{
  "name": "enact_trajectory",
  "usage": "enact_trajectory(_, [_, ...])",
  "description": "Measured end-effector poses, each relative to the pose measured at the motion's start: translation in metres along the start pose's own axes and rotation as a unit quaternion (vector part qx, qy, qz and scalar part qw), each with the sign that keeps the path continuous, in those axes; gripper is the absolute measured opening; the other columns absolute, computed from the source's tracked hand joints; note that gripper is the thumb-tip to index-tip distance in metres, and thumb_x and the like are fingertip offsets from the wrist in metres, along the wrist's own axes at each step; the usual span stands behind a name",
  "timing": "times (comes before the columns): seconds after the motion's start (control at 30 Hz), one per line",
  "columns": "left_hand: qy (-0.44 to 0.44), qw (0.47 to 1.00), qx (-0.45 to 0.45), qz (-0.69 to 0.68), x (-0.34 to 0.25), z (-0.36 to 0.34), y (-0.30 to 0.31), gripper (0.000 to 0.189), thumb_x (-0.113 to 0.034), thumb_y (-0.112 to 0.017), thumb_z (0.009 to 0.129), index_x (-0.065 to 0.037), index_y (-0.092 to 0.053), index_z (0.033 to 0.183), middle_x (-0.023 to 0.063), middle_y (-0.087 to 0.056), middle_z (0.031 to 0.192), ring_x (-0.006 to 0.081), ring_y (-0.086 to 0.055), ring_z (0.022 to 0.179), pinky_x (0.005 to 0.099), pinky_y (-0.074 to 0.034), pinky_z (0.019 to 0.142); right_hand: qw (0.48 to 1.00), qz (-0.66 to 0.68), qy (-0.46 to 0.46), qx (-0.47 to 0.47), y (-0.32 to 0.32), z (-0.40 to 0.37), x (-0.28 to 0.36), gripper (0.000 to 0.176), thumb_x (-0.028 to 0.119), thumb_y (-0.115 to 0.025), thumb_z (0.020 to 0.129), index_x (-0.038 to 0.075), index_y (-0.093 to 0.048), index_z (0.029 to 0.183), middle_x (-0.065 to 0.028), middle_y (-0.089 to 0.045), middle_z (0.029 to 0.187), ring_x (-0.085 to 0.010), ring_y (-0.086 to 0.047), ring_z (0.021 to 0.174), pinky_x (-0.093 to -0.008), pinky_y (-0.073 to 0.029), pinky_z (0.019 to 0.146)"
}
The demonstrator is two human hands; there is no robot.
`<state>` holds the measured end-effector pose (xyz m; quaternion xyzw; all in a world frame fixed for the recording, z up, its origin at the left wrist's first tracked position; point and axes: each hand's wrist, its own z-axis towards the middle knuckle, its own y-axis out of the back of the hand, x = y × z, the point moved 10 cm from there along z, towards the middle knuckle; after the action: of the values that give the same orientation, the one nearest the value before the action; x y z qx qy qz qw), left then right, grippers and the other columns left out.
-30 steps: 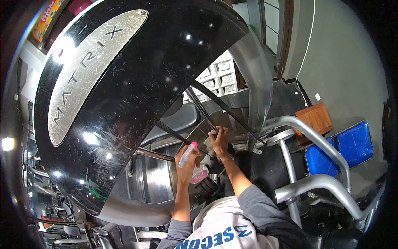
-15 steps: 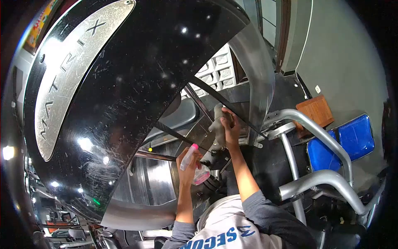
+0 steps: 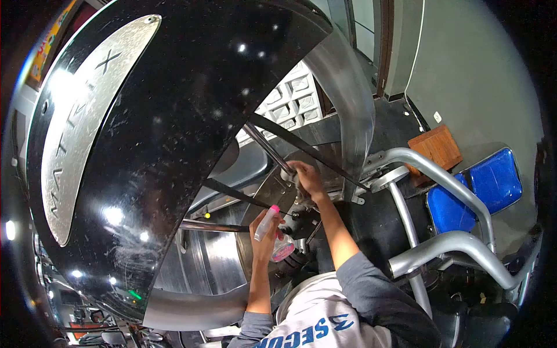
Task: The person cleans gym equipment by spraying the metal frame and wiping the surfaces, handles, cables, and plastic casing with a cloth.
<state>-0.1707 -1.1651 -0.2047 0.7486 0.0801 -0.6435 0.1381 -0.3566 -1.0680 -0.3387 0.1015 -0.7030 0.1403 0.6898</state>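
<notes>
A clear spray bottle with a pink nozzle and pink liquid [image 3: 282,249] is in my left hand [image 3: 264,235], whose fingers wrap round its neck. Up and to the right of it, my right hand [image 3: 307,181] presses a grey cloth [image 3: 299,187] against the lower end of a chrome rod [image 3: 268,145]. The fingers of that hand are closed on the cloth, which is largely covered by them. Both hands are inside the frame of a machine, beside a large black panel [image 3: 168,116] with a silver MATRIX plate [image 3: 96,116].
Curved silver tubes [image 3: 452,246] of a machine stand at the right. Behind them are a blue padded seat [image 3: 496,180] and a wooden box [image 3: 435,152] near the grey wall [image 3: 476,75]. A second chrome rod [image 3: 212,226] lies left of the bottle.
My right hand has moved left with the grey cloth, onto the chrome rod's end. My left hand still holds the bottle. The view has shifted slightly.
</notes>
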Motion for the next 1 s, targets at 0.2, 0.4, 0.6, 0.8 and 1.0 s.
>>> enact_trajectory(0.2, [-0.01, 1.0, -0.009, -0.02, 0.022, 0.006, -0.012, 0.014, -0.014, -0.061, 0.093, 0.0, -0.063, 0.092, 0.0049, -0.064, 0.079, 0.008, -0.055, 0.052, 0.0228, -0.043, 0.047, 0.966, 0.008, 0.231, -0.114, -0.008, -0.044, 0.119, 0.053, 0.017, -0.06, 0.083, 0.003, -0.05, 0.133, -0.0165, -0.056, 0.123, -0.0276, -0.054, 0.117, -0.0378, -0.041, 0.101])
enact_trajectory(0.4, [0.008, 1.0, -0.014, -0.013, 0.035, 0.009, -0.017, 0.011, -0.011, -0.061, 0.093, 0.0, -0.063, 0.093, 0.0047, -0.065, 0.08, 0.0071, -0.056, 0.055, 0.0228, -0.044, 0.049, 0.973, -0.179, 0.08, -0.123, -0.008, -0.056, -0.038, 0.061, 0.007, -0.062, 0.081, 0.004, -0.04, 0.137, -0.0227, -0.044, 0.135, -0.0418, -0.046, 0.125, -0.0469, -0.04, 0.103])
enact_trajectory(0.6, [0.015, 1.0, -0.009, 0.016, 0.047, 0.007, -0.009, 0.01, -0.01, -0.061, 0.093, -0.001, -0.063, 0.093, 0.0054, -0.066, 0.08, 0.0075, -0.056, 0.054, 0.0233, -0.044, 0.049, 0.946, -0.311, -0.075, 0.05, -0.033, -0.068, -0.223, 0.054, 0.019, -0.067, 0.081, 0.009, -0.05, 0.131, -0.0207, -0.057, 0.127, -0.0364, -0.054, 0.122, -0.0455, -0.045, 0.098])
enact_trajectory(0.8, [0.002, 1.0, -0.002, 0.011, 0.031, 0.002, -0.005, 0.01, -0.011, -0.062, 0.093, -0.001, -0.063, 0.091, 0.0062, -0.066, 0.08, 0.0077, -0.056, 0.056, 0.0235, -0.045, 0.049, 0.991, -0.038, -0.123, -0.023, -0.022, -0.062, -0.089, 0.037, 0.031, -0.066, 0.085, 0.008, -0.064, 0.114, -0.0157, -0.068, 0.106, -0.0299, -0.066, 0.1, -0.0414, -0.05, 0.086])
enact_trajectory(1.0, [0.043, 0.997, -0.012, 0.063, 0.034, 0.0, 0.0, 0.012, -0.012, -0.063, 0.093, 0.0, -0.062, 0.091, 0.0057, -0.065, 0.079, 0.0076, -0.056, 0.055, 0.0234, -0.046, 0.05, 0.961, 0.077, 0.036, -0.264, 0.03, -0.08, -0.05, 0.037, 0.016, -0.065, 0.084, 0.006, -0.061, 0.12, -0.0117, -0.066, 0.111, -0.0262, -0.062, 0.106, -0.0386, -0.046, 0.093])
